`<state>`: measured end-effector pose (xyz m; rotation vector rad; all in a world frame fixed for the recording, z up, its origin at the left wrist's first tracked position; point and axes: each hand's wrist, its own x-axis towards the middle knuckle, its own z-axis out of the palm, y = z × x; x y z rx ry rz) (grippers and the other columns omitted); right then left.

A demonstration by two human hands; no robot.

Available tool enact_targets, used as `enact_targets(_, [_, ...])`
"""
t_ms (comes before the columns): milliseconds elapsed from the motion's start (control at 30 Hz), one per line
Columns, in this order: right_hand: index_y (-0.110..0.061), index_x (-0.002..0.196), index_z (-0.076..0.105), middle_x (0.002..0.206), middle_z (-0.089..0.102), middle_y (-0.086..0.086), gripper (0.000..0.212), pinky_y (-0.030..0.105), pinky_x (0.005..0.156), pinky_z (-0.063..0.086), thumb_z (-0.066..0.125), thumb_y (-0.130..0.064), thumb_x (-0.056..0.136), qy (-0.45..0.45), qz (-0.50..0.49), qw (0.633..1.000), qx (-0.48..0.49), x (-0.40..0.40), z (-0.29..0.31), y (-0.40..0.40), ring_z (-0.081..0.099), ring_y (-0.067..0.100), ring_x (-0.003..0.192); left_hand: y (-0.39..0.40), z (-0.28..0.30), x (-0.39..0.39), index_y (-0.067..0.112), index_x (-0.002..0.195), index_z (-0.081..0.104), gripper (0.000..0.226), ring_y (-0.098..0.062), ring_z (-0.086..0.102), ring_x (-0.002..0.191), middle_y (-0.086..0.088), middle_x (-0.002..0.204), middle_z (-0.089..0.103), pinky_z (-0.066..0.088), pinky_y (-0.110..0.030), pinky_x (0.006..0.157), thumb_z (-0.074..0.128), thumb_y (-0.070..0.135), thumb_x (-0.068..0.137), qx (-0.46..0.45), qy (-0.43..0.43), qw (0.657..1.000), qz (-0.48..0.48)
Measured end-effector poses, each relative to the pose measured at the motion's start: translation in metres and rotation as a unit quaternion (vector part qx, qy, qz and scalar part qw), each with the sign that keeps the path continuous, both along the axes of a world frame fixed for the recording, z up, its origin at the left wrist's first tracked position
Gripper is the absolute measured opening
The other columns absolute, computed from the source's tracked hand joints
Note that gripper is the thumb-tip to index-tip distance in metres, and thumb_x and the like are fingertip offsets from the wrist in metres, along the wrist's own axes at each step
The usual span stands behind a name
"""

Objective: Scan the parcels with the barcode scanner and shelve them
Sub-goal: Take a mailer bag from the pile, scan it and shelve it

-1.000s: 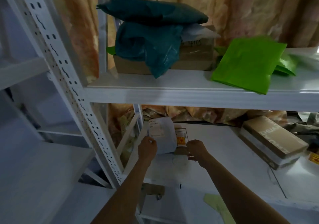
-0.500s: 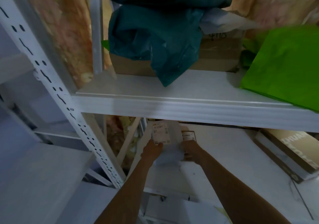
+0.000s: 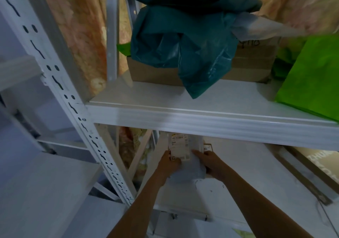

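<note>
Grey plastic wraps the parcel [image 3: 185, 166], which is gripped by the left hand [image 3: 169, 164] at its 9 o'clock edge and the right hand [image 3: 213, 166] at 3 o'clock, low on the lower shelf [image 3: 247, 173] against the rack's left end. A slump is likely if it is left leaning upright, as the soft bag has little stiffness. The label [image 3: 180, 148] could be creased by the fingers, and the small box [image 3: 207, 147] behind could be nudged
</note>
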<state>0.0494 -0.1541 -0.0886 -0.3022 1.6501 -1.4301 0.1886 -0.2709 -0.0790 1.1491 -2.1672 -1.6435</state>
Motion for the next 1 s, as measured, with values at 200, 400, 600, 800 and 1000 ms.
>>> enact_targets(200, [-0.011,0.125,0.061,0.117,0.071,0.013,0.054,0.056,0.086,0.057,0.083,-0.018,0.077,-0.048,0.018,0.996,-0.07,0.008,-0.002,0.003,0.071,0.034,0.102,0.005,0.002,0.019,0.018,0.12,0.057,0.029,-0.019,0.059,0.101,-0.001,0.111,0.061,0.051,-0.028,0.079,0.061,0.017,0.092,0.085,0.03,0.993,0.081])
enact_targets(400, [-0.02,0.133,0.049,0.127,0.063,0.014,0.055,0.049,0.089,0.057,0.072,-0.005,0.085,-0.139,0.074,0.983,-0.096,0.037,-0.01,0.011,0.064,0.035,0.112,0.004,-0.006,0.074,0.004,0.113,0.056,0.033,-0.024,0.059,0.076,-0.019,0.114,0.064,0.049,-0.022,0.049,0.068,0.023,0.089,0.138,0.011,0.967,0.213])
enact_targets(600, [-0.021,0.139,0.051,0.13,0.065,0.011,0.058,0.051,0.093,0.054,0.072,-0.007,0.086,-0.158,0.337,0.927,-0.035,0.079,-0.019,0.019,0.063,0.034,0.117,0.047,-0.017,0.158,0.021,0.124,0.06,0.059,-0.026,0.064,0.112,-0.004,0.12,0.068,0.051,-0.047,0.097,0.076,0.052,0.076,0.233,0.028,0.959,0.159])
enact_targets(800, [-0.012,0.141,0.049,0.133,0.063,0.014,0.06,0.055,0.103,0.047,0.074,-0.023,0.087,-0.178,0.404,0.897,-0.028,0.161,-0.023,0.026,0.061,0.035,0.121,0.083,-0.029,0.247,0.026,0.126,0.059,0.073,-0.021,0.069,0.106,0.001,0.116,0.071,0.054,-0.047,0.094,0.08,0.06,0.065,0.2,0.033,0.961,0.19])
enact_targets(1000, [-0.015,0.134,0.057,0.123,0.069,0.011,0.048,0.051,0.097,0.053,0.07,-0.024,0.089,-0.142,0.441,0.886,-0.004,0.275,-0.008,0.018,0.067,0.031,0.113,0.121,-0.018,0.363,0.028,0.126,0.057,0.085,-0.015,0.07,0.101,0.005,0.115,0.071,0.056,-0.042,0.091,0.078,0.07,0.055,0.146,0.032,0.941,0.303])
